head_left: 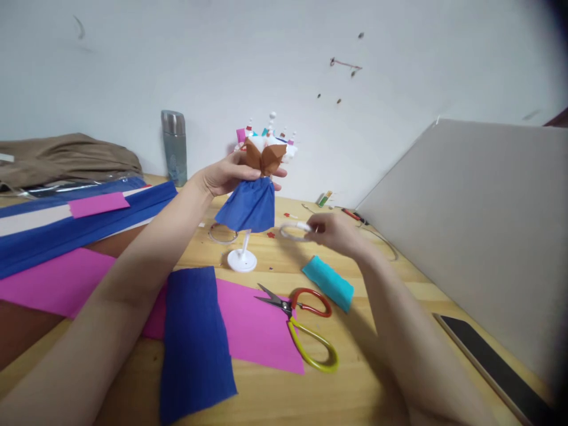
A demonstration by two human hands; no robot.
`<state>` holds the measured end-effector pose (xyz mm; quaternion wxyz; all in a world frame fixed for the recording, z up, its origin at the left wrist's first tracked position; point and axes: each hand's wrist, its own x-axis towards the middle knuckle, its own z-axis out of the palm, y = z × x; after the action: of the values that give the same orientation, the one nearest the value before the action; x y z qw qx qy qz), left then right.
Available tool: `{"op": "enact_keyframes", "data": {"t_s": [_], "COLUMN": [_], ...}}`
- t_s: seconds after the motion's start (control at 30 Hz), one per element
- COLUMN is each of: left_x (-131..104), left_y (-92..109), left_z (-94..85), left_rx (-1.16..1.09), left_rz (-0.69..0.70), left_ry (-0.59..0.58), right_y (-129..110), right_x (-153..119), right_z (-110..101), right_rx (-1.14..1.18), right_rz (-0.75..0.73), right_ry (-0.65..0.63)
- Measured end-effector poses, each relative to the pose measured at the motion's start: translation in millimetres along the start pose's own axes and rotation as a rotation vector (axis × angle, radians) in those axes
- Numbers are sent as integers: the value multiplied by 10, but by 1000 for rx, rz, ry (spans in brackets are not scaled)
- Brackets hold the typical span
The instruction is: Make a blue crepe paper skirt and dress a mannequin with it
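Note:
My left hand (228,173) is closed round the upper part of a small doll-like figure with a blue crepe-paper skirt (248,204) and a brown paper bow (265,157). White beads and small coloured paper bits top it. Below the skirt, a white stem leads to a round white base (242,260), tilted; whether it touches the table I cannot tell. To its right, my right hand (335,232) pinches a thin whitish ring (290,231), blurred, perhaps a coil or a tape roll. Scissors with red and yellow handles (286,306) lie open in front of the figure.
Pink paper (261,325), a dark blue piece (195,343) and a turquoise piece (328,283) lie on the wooden table. Folded paper strips (89,228) fill the left side. A bottle (174,148) stands by the wall. At right are a phone (488,361) and a white panel (470,225).

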<state>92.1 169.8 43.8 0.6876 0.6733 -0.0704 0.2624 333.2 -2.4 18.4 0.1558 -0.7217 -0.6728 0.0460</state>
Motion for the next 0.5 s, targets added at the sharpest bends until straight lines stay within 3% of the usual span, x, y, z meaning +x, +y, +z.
{"op": "enact_keyframes", "data": {"t_s": [0.13, 0.2, 0.27, 0.4, 0.5], "left_x": [69, 105, 138, 191, 212], "left_y": [-22, -57, -102, -194, -235], "left_z": [7, 7, 1, -7, 3], "left_rx": [103, 141, 172, 207, 220], "left_rz": [94, 114, 113, 72, 62], "left_ry": [92, 124, 150, 170, 165], "right_y": [-200, -233, -234, -302, -462], "right_x": [-157, -186, -170, -46, 45], "right_z": [98, 89, 41, -96, -167], "right_rx": [-98, -25, 68, 417, 661], "right_rz": [-179, -204, -149, -5, -31], "right_ry": [-468, -528, -373, 202, 356]}}
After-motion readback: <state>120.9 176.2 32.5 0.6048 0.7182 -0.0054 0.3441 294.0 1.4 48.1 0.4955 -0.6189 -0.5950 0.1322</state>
